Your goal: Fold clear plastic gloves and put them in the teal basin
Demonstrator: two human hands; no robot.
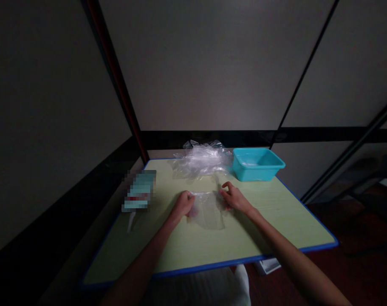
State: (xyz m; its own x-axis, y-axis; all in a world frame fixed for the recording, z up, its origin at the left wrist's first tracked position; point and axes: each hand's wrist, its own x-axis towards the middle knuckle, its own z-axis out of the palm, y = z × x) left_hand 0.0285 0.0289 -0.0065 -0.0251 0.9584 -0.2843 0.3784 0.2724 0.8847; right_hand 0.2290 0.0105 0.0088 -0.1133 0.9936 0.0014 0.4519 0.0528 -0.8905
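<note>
A clear plastic bag (207,212) is stretched between my two hands over the middle of the table. My left hand (184,203) pinches its upper left corner, thumb on top, and some fingers show dimly through the film. At the upper right corner, my right hand (233,197) grips the edge between thumb and fingers, with the index finger curled up. Behind the hands lies a crumpled heap of clear plastic bags (204,159).
A turquoise plastic basin (257,172) stands at the table's back right. On the left is a blurred-out greenish item (139,191) with a pale strip below it. The light table (276,225) has a blue edge; walls rise behind and to the left.
</note>
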